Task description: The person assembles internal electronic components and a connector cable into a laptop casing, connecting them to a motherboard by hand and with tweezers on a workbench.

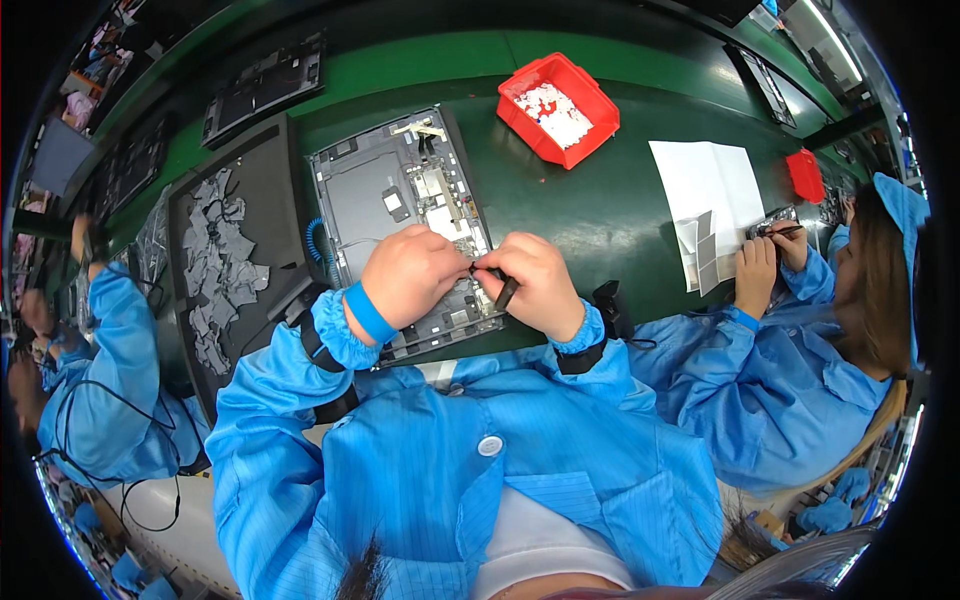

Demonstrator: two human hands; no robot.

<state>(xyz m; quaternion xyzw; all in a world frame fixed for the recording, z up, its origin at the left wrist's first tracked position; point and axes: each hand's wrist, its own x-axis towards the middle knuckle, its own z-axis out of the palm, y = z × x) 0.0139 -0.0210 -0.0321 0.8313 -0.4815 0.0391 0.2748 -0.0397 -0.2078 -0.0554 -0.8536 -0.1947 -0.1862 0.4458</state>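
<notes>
1. Now the left hand (408, 275) holds its fingertips bunched; what they pinch, I cannot tell.
2. The right hand (540, 285), just beside, pinches a black tool (508, 292).
3. Under their fingertips lies the open laptop (360, 205), its long axis going away from the person; the left hand reaches more over it.
4. Leftward is a black tray (275, 180); beyond, rightward, a red bin (597, 98).

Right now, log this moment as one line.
left hand: over opened laptop base | right hand: holding black tool | beyond: red bin

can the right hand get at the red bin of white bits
Likely yes: just green tabletop shows between the right hand and that red bin, though the hand holds a dark tool.
</notes>
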